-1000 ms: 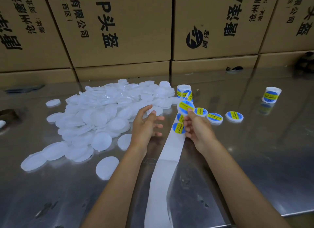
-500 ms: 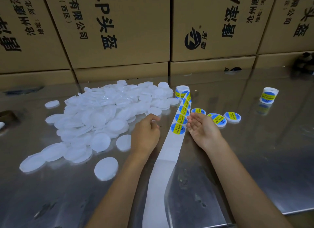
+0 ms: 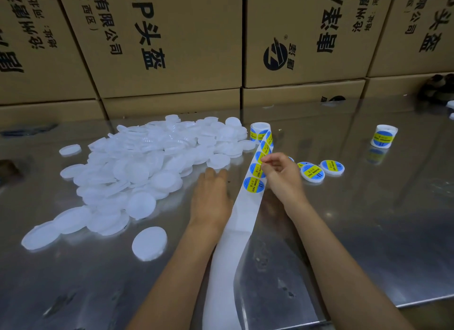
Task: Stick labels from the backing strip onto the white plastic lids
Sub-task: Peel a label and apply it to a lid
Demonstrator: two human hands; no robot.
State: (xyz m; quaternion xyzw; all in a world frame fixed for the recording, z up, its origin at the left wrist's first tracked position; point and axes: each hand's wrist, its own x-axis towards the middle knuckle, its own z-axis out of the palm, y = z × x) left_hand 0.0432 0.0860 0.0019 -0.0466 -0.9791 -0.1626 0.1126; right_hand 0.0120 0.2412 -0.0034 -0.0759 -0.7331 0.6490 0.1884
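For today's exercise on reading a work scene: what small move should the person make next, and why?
Probably peel that label free: the right hand pinches at a label on the backing strip, while the left hand lies flat beside the pile of white lids, holding none yet.

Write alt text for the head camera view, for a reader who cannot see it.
A person's right hand pinches at a label on the backing strip while the left hand lies flat beside it on a metal table. A pile of white lids sits left; labelled lids sit right.
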